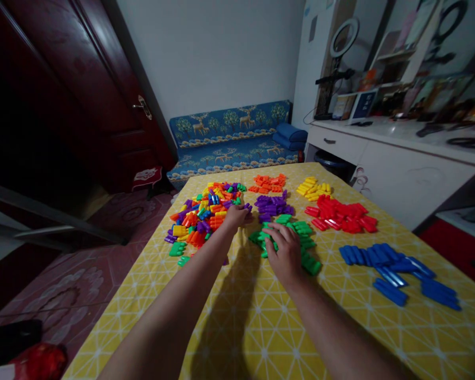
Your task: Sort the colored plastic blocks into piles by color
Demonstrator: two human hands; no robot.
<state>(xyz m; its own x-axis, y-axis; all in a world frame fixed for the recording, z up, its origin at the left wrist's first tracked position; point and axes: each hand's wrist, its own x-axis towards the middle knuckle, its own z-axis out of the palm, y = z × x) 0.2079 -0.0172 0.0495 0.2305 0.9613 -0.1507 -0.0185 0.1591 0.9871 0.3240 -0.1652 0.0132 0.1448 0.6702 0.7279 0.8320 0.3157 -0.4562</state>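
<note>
My left hand point(237, 216) reaches to the right edge of a mixed pile of colored plastic building blocks point(211, 211). Its fingers are closed on a purple block point(247, 208), partly hidden by the hand. Over the heap of green blocks point(304, 232) rests my right hand point(284, 247), fingers apart and touching the blocks. Just behind the green heap lies a group of purple blocks point(273, 205).
Orange blocks point(268, 183), yellow blocks point(312, 188), red blocks point(340, 214) and blue blocks point(383, 261) lie in separate groups on the yellow patterned tablecloth point(261, 322). Beyond the table stand a blue sofa point(229, 134) and a white dresser point(411, 169).
</note>
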